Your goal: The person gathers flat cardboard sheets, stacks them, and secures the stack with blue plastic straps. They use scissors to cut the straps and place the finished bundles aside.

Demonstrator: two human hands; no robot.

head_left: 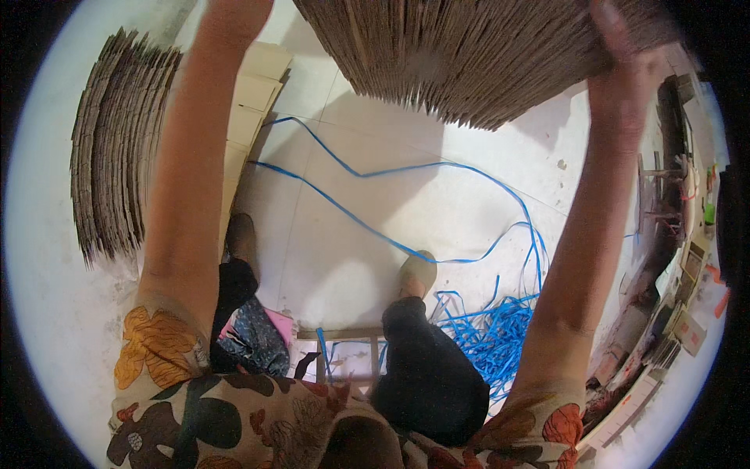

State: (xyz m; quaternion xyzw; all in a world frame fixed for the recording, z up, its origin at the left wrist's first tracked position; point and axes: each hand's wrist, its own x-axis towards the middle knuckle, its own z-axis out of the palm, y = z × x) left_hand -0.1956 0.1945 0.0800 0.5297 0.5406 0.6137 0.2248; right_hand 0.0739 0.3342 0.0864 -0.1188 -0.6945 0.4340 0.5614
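Note:
A thick stack of flat brown cardboard pieces [469, 59] fills the top of the view, raised above the floor, its many edges fanned toward me. My right hand [621, 51], a little blurred, is closed on the right end of this stack with the thumb over it. Of my left hand [242, 12] only the heel shows at the top edge, left of the stack; its fingers are cut off by the frame. Under my left forearm stands another cardboard stack [121, 144], beside paler tan cardboard pieces [254, 98].
A long blue strap [375, 227] loops across the pale floor [336, 273] between my feet and the stack. A tangled heap of blue strapping [492, 336] lies by my right leg. A low stool frame [351, 367] is beneath me. Cardboard pieces and clutter [664, 336] line the right side.

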